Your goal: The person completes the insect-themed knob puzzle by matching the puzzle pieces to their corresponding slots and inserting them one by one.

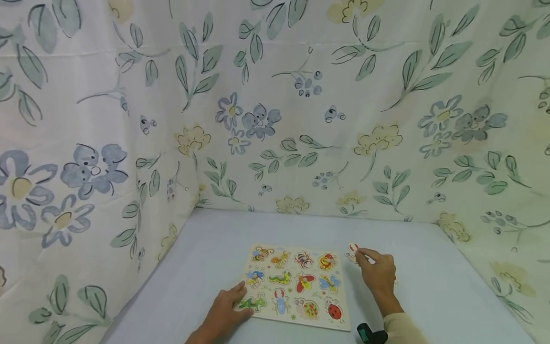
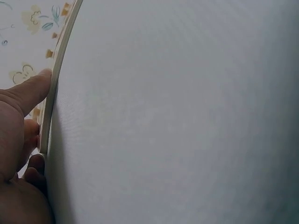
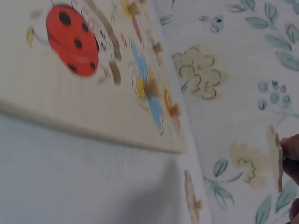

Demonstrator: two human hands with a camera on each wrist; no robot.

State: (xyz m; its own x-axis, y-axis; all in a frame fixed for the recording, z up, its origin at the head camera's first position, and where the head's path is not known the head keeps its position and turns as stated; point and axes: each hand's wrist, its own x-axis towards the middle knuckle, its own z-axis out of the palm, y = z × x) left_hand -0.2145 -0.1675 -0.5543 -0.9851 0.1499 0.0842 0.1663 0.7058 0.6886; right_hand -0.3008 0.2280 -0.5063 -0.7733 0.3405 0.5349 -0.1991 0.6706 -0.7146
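A wooden puzzle board [image 1: 296, 321] with several insect pictures lies on the table. My left hand [image 1: 225, 308] holds its near left corner, thumb by the front edge and fingers along the left side. In the left wrist view, a finger of the left hand [image 2: 30, 93] touches the board's edge [image 2: 51, 93]. Beyond the board's right side, my right hand [image 1: 379, 273] pinches a small flat puzzle piece [image 1: 353, 247] with red on it. The right wrist view shows that piece [image 3: 275, 158] edge-on, its picture hidden. A ladybug [image 3: 72, 39] is near the board's right corner.
Another wooden piece [image 3: 190, 198] with a knob lies on the table beyond the board, and a piece edge [image 1: 396, 281] shows behind my right hand. The white table [image 1: 172, 286] is bounded by flowered curtains [image 1: 292, 181]. A dark device [image 1: 371, 333] sits by the right wrist.
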